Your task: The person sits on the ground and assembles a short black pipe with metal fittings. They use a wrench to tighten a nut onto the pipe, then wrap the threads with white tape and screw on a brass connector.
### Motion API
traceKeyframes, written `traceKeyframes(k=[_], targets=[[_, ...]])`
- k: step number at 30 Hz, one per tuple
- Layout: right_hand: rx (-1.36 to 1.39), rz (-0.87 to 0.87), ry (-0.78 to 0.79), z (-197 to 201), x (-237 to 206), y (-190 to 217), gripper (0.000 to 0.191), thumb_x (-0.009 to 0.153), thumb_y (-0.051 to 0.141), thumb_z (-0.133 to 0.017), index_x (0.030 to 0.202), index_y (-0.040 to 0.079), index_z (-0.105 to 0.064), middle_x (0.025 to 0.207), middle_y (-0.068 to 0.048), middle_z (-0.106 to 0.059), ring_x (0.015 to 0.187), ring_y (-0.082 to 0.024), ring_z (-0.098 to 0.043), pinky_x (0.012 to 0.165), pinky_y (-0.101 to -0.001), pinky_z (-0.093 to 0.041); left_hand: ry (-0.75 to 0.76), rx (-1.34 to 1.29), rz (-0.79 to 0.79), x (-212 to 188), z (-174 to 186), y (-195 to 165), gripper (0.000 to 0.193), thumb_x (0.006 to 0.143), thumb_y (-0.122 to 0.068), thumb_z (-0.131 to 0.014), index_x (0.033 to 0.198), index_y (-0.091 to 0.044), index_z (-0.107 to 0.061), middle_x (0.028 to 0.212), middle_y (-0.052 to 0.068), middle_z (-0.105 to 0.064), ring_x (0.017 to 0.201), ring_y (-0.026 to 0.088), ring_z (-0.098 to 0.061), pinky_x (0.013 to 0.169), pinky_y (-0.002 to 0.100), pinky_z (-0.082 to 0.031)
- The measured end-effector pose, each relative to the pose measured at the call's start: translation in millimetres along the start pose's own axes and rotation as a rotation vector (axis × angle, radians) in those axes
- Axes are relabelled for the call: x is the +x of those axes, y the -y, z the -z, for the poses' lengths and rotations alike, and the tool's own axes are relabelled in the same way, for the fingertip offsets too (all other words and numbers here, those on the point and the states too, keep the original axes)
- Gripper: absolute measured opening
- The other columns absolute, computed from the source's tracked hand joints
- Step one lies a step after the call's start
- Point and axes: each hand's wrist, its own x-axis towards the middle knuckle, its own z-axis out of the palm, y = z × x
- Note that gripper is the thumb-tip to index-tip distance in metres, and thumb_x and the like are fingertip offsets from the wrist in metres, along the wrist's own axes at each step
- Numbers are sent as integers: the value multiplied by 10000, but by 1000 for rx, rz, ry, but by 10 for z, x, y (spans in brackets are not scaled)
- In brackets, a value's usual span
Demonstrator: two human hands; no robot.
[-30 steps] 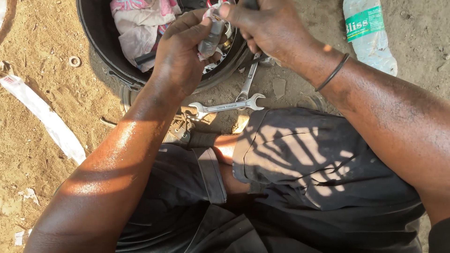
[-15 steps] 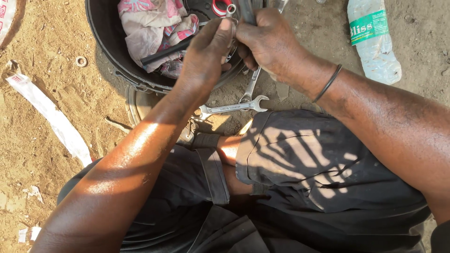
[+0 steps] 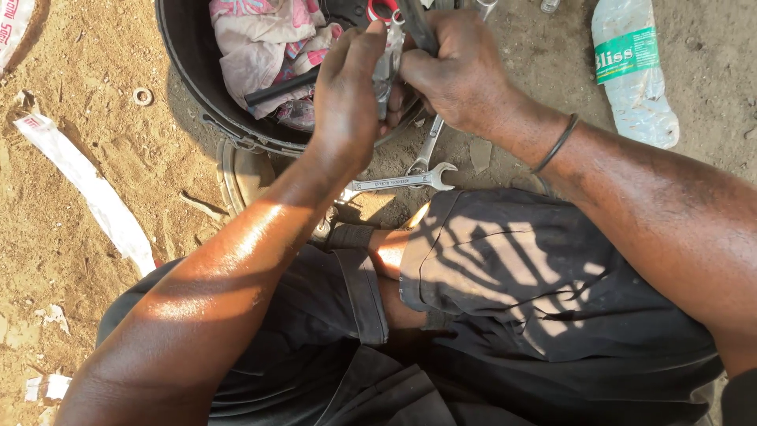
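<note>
Both hands are working together in the head view: the left hand [image 3: 347, 95] and right hand [image 3: 457, 71] are closing around a small grey metal part [image 3: 388, 67] over the rim of a black tub [image 3: 189, 87]. It is probably stiff, fairly heavy for its size, perhaps greasy, so gripping its sides firmly seems wise. Two spanners [image 3: 402, 181] are lying on the sandy ground [image 3: 71, 260] below, near a plastic bottle [image 3: 635, 75].

Green-labelled clear bottle [image 3: 635, 75], upper right
</note>
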Motion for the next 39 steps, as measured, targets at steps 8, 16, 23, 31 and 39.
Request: traceKeyframes(k=[8, 16, 23, 31, 39], targets=[[-54, 174, 78, 83, -9, -60, 155, 1035, -5, -520, 931, -18, -634, 790, -52, -713, 728, -146, -790, 637, -295, -674, 323, -131, 236, -50, 92, -256, 302, 1055, -362, -495, 994, -87, -606, 654, 62, -598, 542, 177, -569, 465, 324, -395], [-22, -28, 3, 74, -39, -50, 227, 1054, 75, -677, 844, 55, -591, 657, -22, -567, 502, -85, -568, 439, -262, -457, 173, 116, 237, 5, 221, -318, 473, 1057, -464, -459, 993, -38, -654, 778, 65, -689, 645, 148, -669, 516, 314, -501], [-96, -63, -15, -11, -79, -42, 193, 1072, 156, -698, 1066, 7, -576, 685, -21, -570, 522, -79, -618, 411, -254, -508, 339, 243, -48, 108, 366, -248, 303, 983, -156, -534, 1181, 19, -681, 982, 75, -703, 811, 119, -662, 702, 293, -581], [274, -180, 16, -42, -37, -165, 214, 1077, 185, -689, 1137, 4, -592, 877, -60, -672, 559, -79, -606, 452, -247, -515, 360, 431, -115, 170, 386, -337, 373, 880, -3, -710, 1245, 55, -661, 1070, 89, -746, 900, 126, -711, 760, 267, -611], [473, -313, -65, 88, -17, -285, 182, 1107, 216, -668, 1108, 34, -654, 854, -59, -666, 658, -93, -648, 503, -219, -534, 334, 591, -114, 217, 410, -279, 303, 990, -85, -702, 1249, 57, -632, 988, 91, -745, 849, 116, -760, 750, 269, -647]])
